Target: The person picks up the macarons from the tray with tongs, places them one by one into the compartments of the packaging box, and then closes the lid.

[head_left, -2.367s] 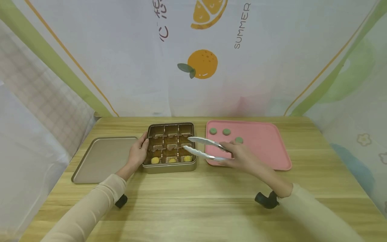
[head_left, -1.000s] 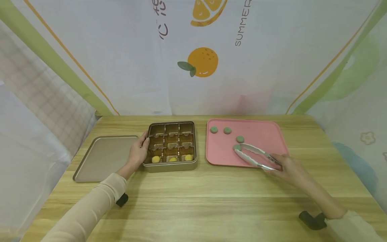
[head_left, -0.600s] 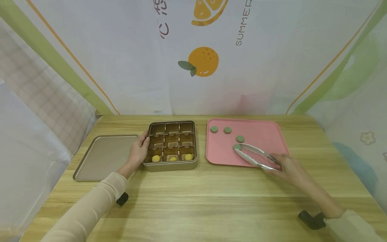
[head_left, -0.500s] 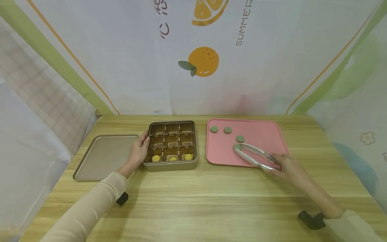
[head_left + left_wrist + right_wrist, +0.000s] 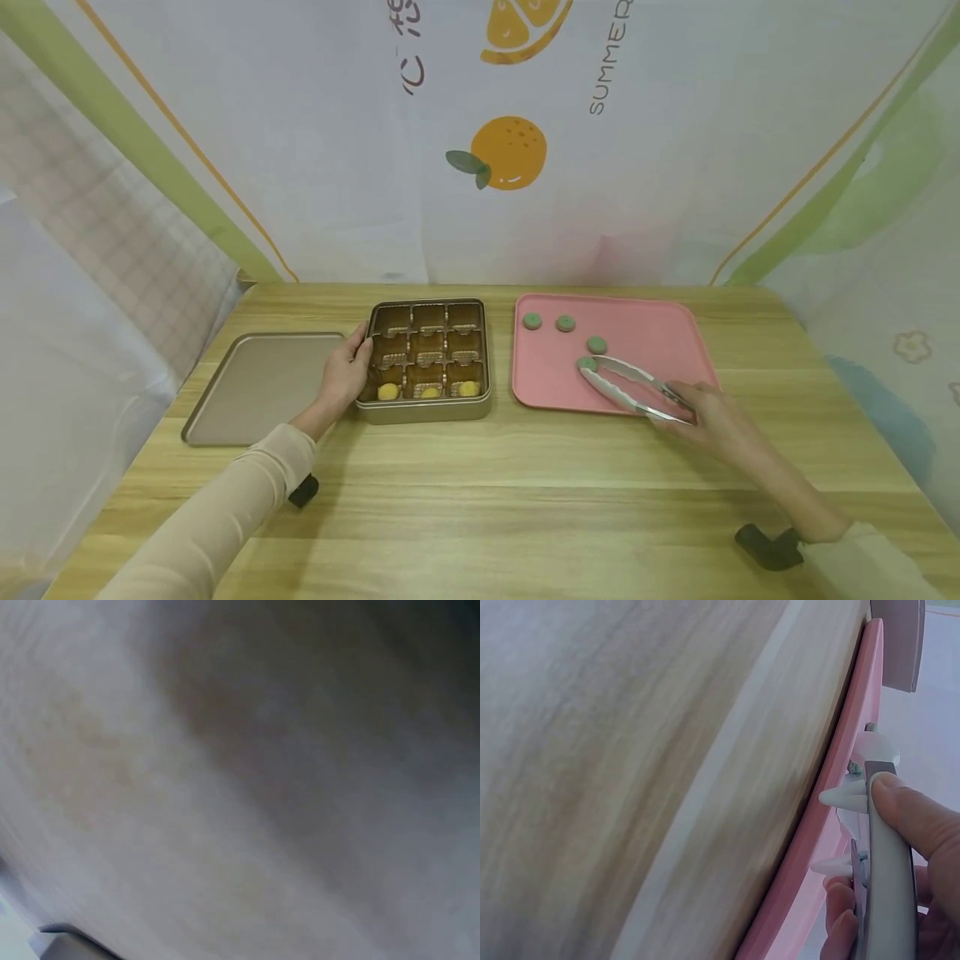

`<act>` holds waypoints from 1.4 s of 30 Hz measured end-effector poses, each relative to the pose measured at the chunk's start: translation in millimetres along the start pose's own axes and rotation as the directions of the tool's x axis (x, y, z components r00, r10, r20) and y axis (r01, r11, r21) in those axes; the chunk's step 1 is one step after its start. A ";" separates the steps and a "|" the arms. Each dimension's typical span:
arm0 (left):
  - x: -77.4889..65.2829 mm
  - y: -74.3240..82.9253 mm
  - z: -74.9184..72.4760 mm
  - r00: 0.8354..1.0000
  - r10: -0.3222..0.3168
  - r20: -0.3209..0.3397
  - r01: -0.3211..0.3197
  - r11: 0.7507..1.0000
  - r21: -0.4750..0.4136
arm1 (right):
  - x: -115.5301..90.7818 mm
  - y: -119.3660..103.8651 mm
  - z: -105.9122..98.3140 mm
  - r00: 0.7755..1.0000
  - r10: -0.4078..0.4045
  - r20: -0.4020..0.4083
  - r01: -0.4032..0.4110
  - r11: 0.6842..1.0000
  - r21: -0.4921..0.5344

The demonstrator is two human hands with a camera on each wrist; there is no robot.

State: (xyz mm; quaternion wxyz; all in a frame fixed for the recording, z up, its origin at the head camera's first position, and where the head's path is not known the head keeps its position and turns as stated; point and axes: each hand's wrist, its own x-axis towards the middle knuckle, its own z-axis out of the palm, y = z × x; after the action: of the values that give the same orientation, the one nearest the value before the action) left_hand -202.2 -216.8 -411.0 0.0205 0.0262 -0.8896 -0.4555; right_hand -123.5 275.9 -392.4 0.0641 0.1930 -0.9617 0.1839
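My left hand [image 5: 345, 377] holds the left side of a bronze-coloured tin [image 5: 423, 411] with a divided plastic insert. Three yellow round pieces, like cookies [image 5: 387, 392], sit in its front row of compartments. In my right hand [image 5: 712, 421] are metal tongs [image 5: 645, 409] with pale scalloped tips, also seen in the right wrist view. Those tips stand on either side of a small green round cookie [image 5: 588, 364] on the pink tray [image 5: 652, 325]. Three more green cookies [image 5: 566, 323] lie farther back on it. The left wrist view is a blur.
A flat, rimmed bronze-coloured lid or tray [image 5: 262, 387] lies on the wooden table [image 5: 480, 500] left of the tin. Behind the table hangs a printed cloth [image 5: 337, 167].
The tongs have moved right from over the tin to the pink tray, their tips coming around a green cookie. Over the last second they barely move. My left hand stays on the tin.
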 end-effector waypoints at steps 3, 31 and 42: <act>-0.3 0.5 0.0 1.000 -0.003 0.003 0.003 1.000 -0.004 | 0.3 0.1 0.6 1.000 -0.003 -0.001 0.003 1.000 0.010; 0.6 -1.4 0.1 1.000 0.014 0.007 -0.014 0.999 -0.031 | -0.6 2.1 1.8 0.998 -0.019 -0.056 0.021 0.999 0.028; 0.2 -1.4 0.2 1.000 -0.001 0.006 0.001 1.000 -0.031 | 28.6 -20.7 -3.2 0.999 -0.047 -0.028 0.047 0.999 0.019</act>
State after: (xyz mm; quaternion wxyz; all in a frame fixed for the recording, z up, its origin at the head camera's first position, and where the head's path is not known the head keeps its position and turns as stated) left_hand -202.3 -217.5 -412.3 0.0179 0.0249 -0.8826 -0.4692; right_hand -141.4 249.4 -377.1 0.0798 0.2137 -0.9540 0.1946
